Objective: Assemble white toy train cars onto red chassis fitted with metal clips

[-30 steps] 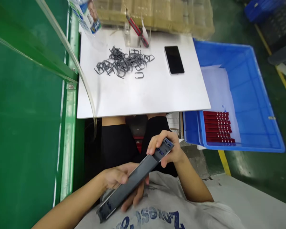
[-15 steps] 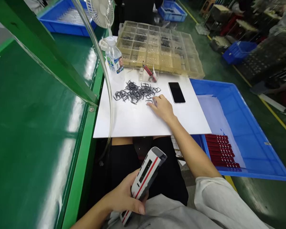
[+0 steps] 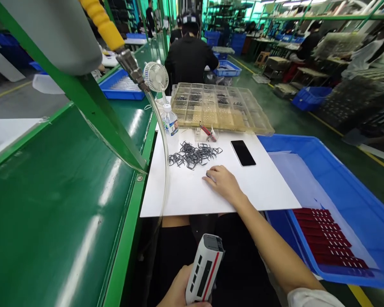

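My left hand (image 3: 179,292) is closed round a white toy train car (image 3: 204,273) with a red stripe, held upright over my lap at the bottom of the view. My right hand (image 3: 221,182) rests on the white board (image 3: 269,187), fingers curled together over something small that I cannot make out. Just beyond it lies a pile of several grey metal clips (image 3: 193,154).
A black phone (image 3: 242,152) lies on the board. Behind stand a water bottle (image 3: 170,121), a small fan (image 3: 156,77) and a clear compartment tray (image 3: 217,106). A blue bin (image 3: 345,192) with red parts (image 3: 326,238) is at right. A green conveyor (image 3: 67,204) is left. A person in black stands ahead.
My right hand drew back from the clip pile toward me with its fingers curled. The view tilted up, and the train car in my left hand sank lower in the frame.
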Demonstrator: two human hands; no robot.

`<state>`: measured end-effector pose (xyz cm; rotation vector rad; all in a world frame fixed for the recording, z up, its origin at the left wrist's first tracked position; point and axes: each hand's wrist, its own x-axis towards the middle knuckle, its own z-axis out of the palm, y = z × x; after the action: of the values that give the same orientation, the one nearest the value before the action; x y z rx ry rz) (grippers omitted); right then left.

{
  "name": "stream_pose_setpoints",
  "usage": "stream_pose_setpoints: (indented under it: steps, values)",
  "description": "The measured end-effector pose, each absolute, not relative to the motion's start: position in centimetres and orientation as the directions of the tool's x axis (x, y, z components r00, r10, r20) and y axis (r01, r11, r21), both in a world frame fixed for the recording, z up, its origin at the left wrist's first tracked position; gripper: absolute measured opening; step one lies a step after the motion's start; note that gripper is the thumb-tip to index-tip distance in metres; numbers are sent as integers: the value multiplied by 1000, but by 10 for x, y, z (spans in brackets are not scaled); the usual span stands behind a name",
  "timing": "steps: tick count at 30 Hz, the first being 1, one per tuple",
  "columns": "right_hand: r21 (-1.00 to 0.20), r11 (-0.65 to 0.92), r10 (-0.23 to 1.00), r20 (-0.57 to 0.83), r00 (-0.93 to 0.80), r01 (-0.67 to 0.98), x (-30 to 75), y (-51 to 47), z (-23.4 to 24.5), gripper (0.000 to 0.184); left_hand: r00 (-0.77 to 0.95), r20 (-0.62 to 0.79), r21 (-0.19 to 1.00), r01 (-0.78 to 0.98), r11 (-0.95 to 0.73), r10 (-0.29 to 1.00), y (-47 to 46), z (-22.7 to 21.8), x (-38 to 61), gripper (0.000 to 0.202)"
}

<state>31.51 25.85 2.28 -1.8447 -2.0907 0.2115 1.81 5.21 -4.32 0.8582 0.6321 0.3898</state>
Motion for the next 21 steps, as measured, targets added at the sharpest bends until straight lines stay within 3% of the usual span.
stream_pose_setpoints:
  steps: [2, 4, 7, 9, 11, 13, 21]
  values:
    - [-379, 92, 990, 134, -44, 921, 305, 254, 24, 20, 720, -359, 804, -84, 589, 594, 53, -38, 19, 55]
    - [-534, 95, 987, 163, -7, 840, 300, 243, 29, 17, 677, -405, 790, -80, 608, 615, 51, -33, 20, 55]
    - [-832, 202, 973, 231, -8, 517, 297, 207, 49, 15, 587, -483, 782, -45, 622, 649, 47, -30, 24, 62]
    - [-915, 268, 963, 254, -86, 302, 293, 173, 71, 18, 547, -491, 806, -10, 592, 677, 46, -30, 28, 67]
    - [-922, 317, 939, 273, -207, 223, 289, 140, 92, 18, 564, -457, 839, 15, 544, 688, 48, -29, 32, 69]
    - [-894, 369, 913, 297, -280, 253, 284, 115, 107, 20, 614, -413, 863, 28, 505, 672, 49, -26, 35, 68]
    - [-776, 496, 866, 412, -283, 390, 278, 78, 105, 27, 702, -344, 874, -2, 485, 623, 47, -17, 36, 62]
